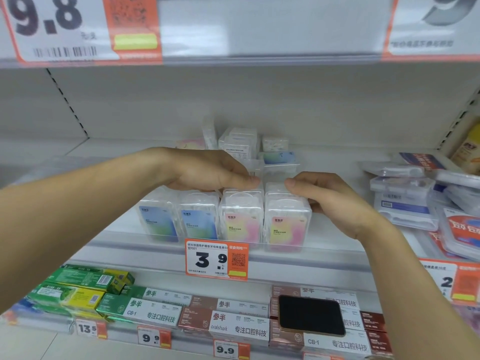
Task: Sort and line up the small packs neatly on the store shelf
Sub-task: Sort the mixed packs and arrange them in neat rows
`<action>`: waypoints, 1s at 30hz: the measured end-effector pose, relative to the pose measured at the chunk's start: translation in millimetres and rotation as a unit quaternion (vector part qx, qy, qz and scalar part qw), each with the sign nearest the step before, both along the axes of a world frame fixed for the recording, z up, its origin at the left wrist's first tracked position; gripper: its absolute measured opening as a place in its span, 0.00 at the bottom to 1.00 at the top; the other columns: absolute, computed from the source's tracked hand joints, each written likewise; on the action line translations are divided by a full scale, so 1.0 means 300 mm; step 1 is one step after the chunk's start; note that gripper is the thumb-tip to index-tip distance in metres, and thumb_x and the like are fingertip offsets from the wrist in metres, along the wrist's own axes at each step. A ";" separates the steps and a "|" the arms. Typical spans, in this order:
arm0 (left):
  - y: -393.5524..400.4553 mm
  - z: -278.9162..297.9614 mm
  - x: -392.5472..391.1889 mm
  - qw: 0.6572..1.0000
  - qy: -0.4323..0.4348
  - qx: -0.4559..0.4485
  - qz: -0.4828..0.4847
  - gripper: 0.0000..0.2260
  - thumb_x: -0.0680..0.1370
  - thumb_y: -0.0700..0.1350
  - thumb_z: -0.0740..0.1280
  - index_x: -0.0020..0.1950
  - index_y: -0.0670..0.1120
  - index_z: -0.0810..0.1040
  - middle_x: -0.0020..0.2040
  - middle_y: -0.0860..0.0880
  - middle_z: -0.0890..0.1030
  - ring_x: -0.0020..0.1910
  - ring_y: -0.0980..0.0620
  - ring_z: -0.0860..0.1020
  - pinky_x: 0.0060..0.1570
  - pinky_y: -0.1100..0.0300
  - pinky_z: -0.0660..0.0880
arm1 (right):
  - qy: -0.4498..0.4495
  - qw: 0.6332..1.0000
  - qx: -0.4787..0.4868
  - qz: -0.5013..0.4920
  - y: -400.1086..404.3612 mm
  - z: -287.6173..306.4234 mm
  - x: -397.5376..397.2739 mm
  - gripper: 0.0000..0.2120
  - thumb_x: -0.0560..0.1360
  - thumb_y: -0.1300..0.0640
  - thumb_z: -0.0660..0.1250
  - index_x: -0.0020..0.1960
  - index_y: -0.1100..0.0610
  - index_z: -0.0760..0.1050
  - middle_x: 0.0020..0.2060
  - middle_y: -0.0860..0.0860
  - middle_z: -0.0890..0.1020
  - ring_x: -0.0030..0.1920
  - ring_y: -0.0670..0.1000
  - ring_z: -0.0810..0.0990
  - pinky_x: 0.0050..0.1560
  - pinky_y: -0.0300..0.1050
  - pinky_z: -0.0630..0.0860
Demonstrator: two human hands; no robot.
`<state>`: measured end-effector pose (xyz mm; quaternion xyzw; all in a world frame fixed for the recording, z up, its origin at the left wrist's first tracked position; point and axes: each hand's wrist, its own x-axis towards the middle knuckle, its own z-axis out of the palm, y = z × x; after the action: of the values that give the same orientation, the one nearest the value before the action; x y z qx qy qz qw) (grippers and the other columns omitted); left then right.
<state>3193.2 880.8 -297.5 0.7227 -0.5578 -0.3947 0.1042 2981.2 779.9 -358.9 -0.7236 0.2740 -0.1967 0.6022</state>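
Four small clear plastic packs are stood upright in a row at the front edge of the white store shelf [124,237], faces outward so the labels can be read above the orange-and-white price tag [217,259]: two blue-green labelled packs [179,222] on the left and two pink-yellow labelled packs [262,224] on the right, so that like colours are kept together. The left hand [207,172] is laid over the tops of the packs, its fingers curled down behind them and its thumb at the top of the third pack; whether a pack is actually pinched cannot be told. The right hand [330,198] is curled round the back and outer side of the rightmost pack, apparently so that the row can be squeezed together and squared to the front lip. More loose clear packs [241,144] are left unsorted further back on the shelf, so the task is judged partly done. A dark phone [311,315] is rested on the boxed toothpaste [233,320] on the shelf below.
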 end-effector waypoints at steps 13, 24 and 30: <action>-0.047 0.014 0.133 0.966 -0.126 -0.209 0.088 0.15 0.77 0.59 0.64 0.50 0.50 0.81 0.48 0.53 0.82 0.49 0.52 0.80 0.52 0.58 0.76 | -0.048 0.975 -0.094 -0.194 -0.060 0.051 0.015 0.10 0.80 0.50 0.64 0.48 0.55 0.81 0.44 0.51 0.87 0.45 0.50 0.86 0.51 0.53 0.80; -0.109 -0.118 0.253 0.965 -0.155 -0.207 -0.039 0.45 0.67 0.46 0.79 0.77 0.54 0.55 0.57 0.52 0.71 0.53 0.53 0.73 0.55 0.64 0.69 | 0.375 0.847 -0.372 0.056 -0.114 0.119 0.384 0.19 0.66 0.45 0.78 0.42 0.54 0.72 0.43 0.52 0.81 0.39 0.51 0.81 0.35 0.42 0.76; -0.027 -0.161 0.385 0.956 -0.174 -0.231 0.040 0.26 0.74 0.52 0.71 0.70 0.52 0.67 0.60 0.52 0.73 0.60 0.51 0.73 0.55 0.63 0.67 | 0.261 0.893 -0.363 0.048 -0.136 0.102 0.365 0.18 0.64 0.62 0.80 0.49 0.54 0.77 0.49 0.50 0.78 0.41 0.55 0.82 0.33 0.51 0.83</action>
<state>3308.7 872.7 -345.9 0.7580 -0.6141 -0.1186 0.1850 3090.7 739.2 -328.2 -0.9295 0.2957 -0.0569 0.2130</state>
